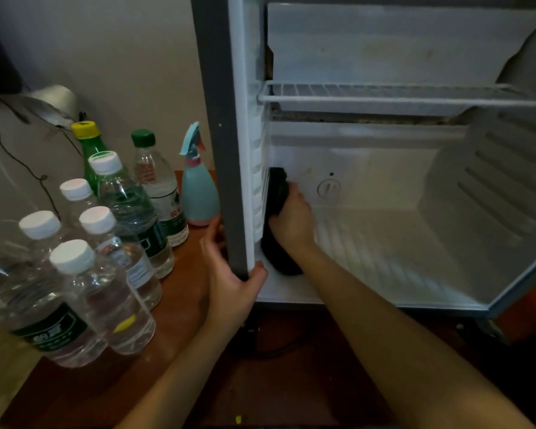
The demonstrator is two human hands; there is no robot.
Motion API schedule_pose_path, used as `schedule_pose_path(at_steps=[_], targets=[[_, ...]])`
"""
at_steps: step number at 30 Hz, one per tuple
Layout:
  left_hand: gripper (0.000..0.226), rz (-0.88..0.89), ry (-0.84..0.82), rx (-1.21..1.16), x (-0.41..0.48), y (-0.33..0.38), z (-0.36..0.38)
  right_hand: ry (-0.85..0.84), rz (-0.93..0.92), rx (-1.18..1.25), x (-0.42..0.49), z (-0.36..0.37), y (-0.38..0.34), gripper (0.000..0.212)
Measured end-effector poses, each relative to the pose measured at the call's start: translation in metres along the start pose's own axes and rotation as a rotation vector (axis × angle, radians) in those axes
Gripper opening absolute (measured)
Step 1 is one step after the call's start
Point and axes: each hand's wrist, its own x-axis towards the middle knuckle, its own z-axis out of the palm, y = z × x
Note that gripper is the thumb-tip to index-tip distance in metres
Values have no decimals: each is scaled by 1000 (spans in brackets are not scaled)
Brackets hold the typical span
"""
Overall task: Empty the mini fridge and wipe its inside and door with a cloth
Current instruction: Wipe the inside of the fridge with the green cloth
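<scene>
The mini fridge (pixel 384 236) stands open with nothing stored in it; a wire shelf (pixel 399 94) crosses the upper part. My right hand (pixel 291 218) reaches inside and grips a dark cloth (pixel 279 193), pressing it against the ribbed left inner wall near the bottom. My left hand (pixel 232 274) grips the fridge's grey left front edge (pixel 226 150) low down, fingers wrapped round it. A round dial (pixel 328 188) sits on the back wall, just right of the cloth.
Several plastic water bottles (pixel 99 274) stand crowded on the brown surface left of the fridge, with a green bottle (pixel 90 144) and a teal spray bottle (pixel 198 187) behind them. A black cable (pixel 19 162) runs down the wall at far left.
</scene>
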Motion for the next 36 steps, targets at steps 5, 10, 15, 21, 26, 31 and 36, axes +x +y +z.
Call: schedule_pose_path(at_steps=[5, 10, 15, 21, 26, 31, 36], targets=[[84, -46, -18, -3, 1, 4, -2, 3, 4, -2, -15, -6, -1, 45], [83, -25, -6, -36, -1, 2, 1, -119, -152, -99, -94, -37, 4, 31], [79, -45, 16, -23, -1, -1, 3, -281, -84, -176, -59, -43, -7, 44], [77, -51, 8, -42, -2, 3, 2, -349, -163, -295, -74, -66, -15, 72], [79, -30, 25, 0, -1, 1, 1, -464, -166, -470, -81, -70, -18, 42], [78, -25, 34, 9, -1, 2, 2, -452, -33, -590, 7, -36, -21, 38], [76, -57, 12, 3, -1, 7, 2, -480, -41, -662, 22, -23, -23, 41]])
